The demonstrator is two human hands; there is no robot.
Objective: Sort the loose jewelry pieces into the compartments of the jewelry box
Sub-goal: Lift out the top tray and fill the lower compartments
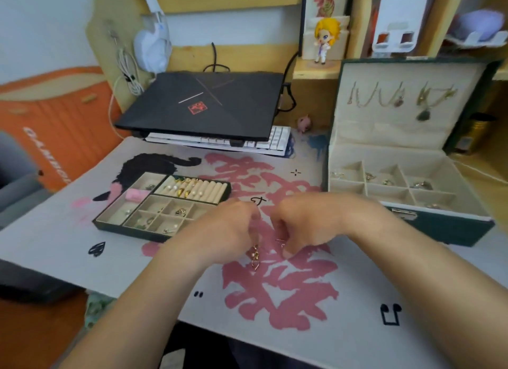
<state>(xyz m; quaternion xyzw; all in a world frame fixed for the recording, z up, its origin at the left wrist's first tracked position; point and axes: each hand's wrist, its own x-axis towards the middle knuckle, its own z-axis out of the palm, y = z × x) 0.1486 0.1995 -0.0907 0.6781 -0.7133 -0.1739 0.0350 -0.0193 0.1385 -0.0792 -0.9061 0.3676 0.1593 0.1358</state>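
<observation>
My left hand (228, 228) pinches a gold dangling earring (255, 257) that hangs over the desk mat. My right hand (305, 223) is close beside it with curled fingers at a thin earring hook (280, 241); whether it grips the hook is unclear. A dark green tray (110, 224) with small compartments and a ring-roll row lies to the left and holds rings and small pieces. The open green jewelry box (439, 226) stands to the right; its compartments hold several small pieces, and necklaces (398, 98) hang in its lid.
A printed mat (302, 300) with pink characters covers the desk. A closed black laptop (203, 105) rests over a white keyboard (277, 140) at the back. White headphones (151, 47) hang at the back left, and a small figurine (325, 39) stands on a shelf.
</observation>
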